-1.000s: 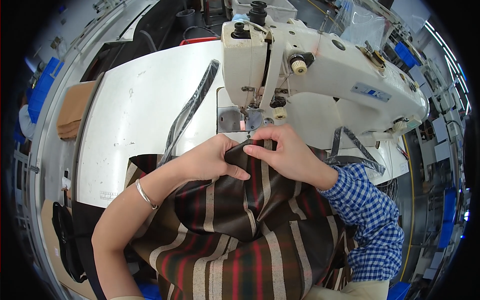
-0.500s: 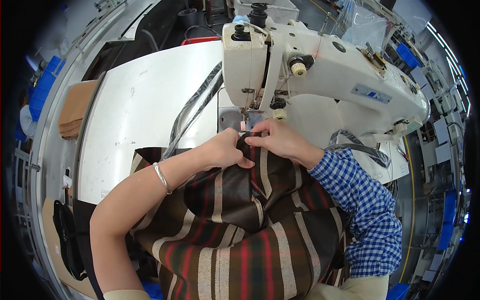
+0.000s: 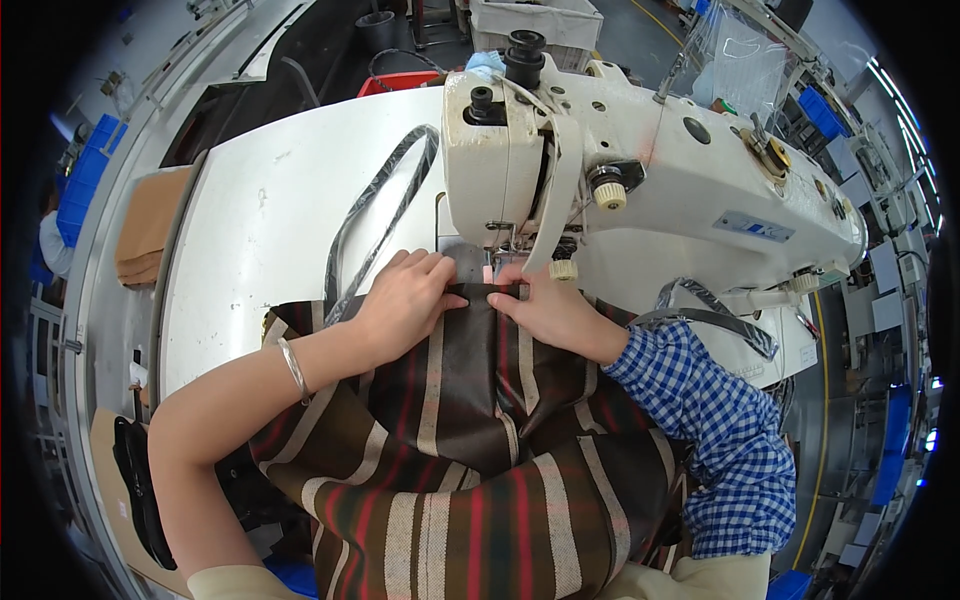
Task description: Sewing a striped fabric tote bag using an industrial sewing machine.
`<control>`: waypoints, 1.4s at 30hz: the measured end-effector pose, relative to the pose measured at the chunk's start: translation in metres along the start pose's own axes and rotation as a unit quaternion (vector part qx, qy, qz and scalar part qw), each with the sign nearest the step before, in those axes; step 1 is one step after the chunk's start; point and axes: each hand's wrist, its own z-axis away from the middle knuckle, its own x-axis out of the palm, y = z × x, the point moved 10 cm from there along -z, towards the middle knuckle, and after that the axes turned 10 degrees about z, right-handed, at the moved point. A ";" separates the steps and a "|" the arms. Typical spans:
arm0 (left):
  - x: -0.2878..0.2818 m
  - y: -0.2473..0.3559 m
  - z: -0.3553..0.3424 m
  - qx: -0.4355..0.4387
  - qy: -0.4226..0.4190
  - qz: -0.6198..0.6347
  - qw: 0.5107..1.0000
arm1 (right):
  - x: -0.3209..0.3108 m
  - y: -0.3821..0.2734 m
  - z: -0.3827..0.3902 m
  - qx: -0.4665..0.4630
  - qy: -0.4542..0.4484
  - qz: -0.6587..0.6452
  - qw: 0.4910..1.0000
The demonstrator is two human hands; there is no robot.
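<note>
A large striped fabric piece [image 3: 440, 520] in brown, red and cream, with dark smooth panels, spreads from my lap up to the sewing machine [image 3: 640, 150]. My left hand [image 3: 405, 300] pinches its top edge just left of the needle area. Close by on the right, my right hand [image 3: 555, 310] grips the same edge between thumb and fingers. That edge lies right in front of the presser foot [image 3: 503, 250], partly hidden behind the machine head. A small pink block [image 3: 488, 274] sits beside the foot, between my hands.
A plastic-wrapped dark strip [image 3: 385, 190] loops over the white table [image 3: 270, 220] at left; another wrapped strip [image 3: 715, 312] lies at right. Folded brown pieces [image 3: 150, 225] are stacked beyond the table's left edge. A black bag [image 3: 140, 490] rests low at left.
My left hand has moved left and up, and my hands are farther apart. The fabric's top edge is now stretched straighter between them. The view has shifted slightly.
</note>
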 end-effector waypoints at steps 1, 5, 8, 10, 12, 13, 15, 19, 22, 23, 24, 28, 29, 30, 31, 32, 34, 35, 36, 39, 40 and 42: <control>-0.006 0.020 -0.001 0.072 0.032 -0.039 0.996 | -0.005 -0.006 0.002 -0.061 0.062 -0.001 0.996; -0.009 0.047 0.015 0.114 -0.041 0.029 0.992 | -0.005 -0.003 0.002 -0.110 0.096 0.061 0.987; 0.018 0.057 0.035 0.114 -0.024 0.034 0.993 | -0.002 -0.007 0.006 -0.172 0.138 0.081 0.972; 0.027 0.053 0.038 0.112 -0.034 0.024 0.993 | 0.000 -0.007 0.010 -0.165 0.128 0.103 0.972; 0.036 0.046 0.039 0.090 -0.074 -0.014 0.993 | -0.002 -0.013 0.012 -0.157 0.120 0.123 0.973; 0.038 0.046 0.039 0.091 -0.079 -0.011 0.993 | -0.004 -0.016 0.012 -0.150 0.114 0.126 0.974; 0.029 0.055 0.039 0.140 -0.022 -0.051 0.989 | -0.007 -0.022 0.013 -0.138 0.104 0.125 0.977; 0.035 0.049 0.039 0.137 -0.026 -0.043 0.989 | -0.013 -0.024 0.019 -0.083 0.055 0.206 0.973; 0.036 0.048 0.037 0.120 -0.043 -0.039 0.991 | -0.032 -0.019 0.036 -0.115 0.068 0.275 0.952; 0.036 0.050 0.036 0.118 -0.045 -0.039 0.991 | -0.032 -0.015 0.039 -0.122 0.049 0.287 0.949; 0.035 0.051 0.035 0.118 -0.048 -0.040 0.991 | -0.033 -0.014 0.041 -0.122 0.049 0.284 0.950; 0.036 0.049 0.034 0.120 -0.050 -0.025 0.991 | -0.017 -0.027 0.047 -0.200 0.023 0.353 0.914; 0.036 0.049 0.033 0.122 -0.051 -0.026 0.991 | -0.014 -0.028 0.048 -0.217 0.033 0.375 0.900; 0.035 0.049 0.030 0.127 -0.048 -0.042 0.990 | -0.016 -0.025 0.043 -0.217 0.036 0.376 0.900; 0.035 0.050 0.030 0.131 -0.046 -0.057 0.989 | -0.019 -0.028 0.037 -0.245 0.046 0.380 0.891; 0.035 0.050 0.029 0.130 -0.046 -0.059 0.989 | -0.021 -0.030 0.034 -0.274 0.057 0.385 0.880; 0.035 0.050 0.025 0.148 -0.032 -0.057 0.987 | -0.023 -0.028 0.027 -0.294 0.055 0.389 0.871; 0.035 0.050 0.024 0.151 -0.028 -0.061 0.986 | -0.022 -0.029 0.027 -0.314 0.052 0.392 0.863; 0.035 0.049 0.024 0.152 -0.034 -0.060 0.986 | -0.022 -0.026 0.025 -0.316 0.056 0.396 0.860; 0.036 0.046 0.024 0.157 -0.035 -0.059 0.985 | -0.026 -0.035 0.026 -0.331 0.080 0.393 0.854; 0.035 0.045 0.024 0.158 -0.033 -0.055 0.985 | -0.020 -0.029 0.020 -0.265 -0.001 0.434 0.861; 0.033 0.045 0.023 0.158 -0.034 -0.059 0.985 | -0.011 -0.015 0.020 -0.199 -0.079 0.470 0.856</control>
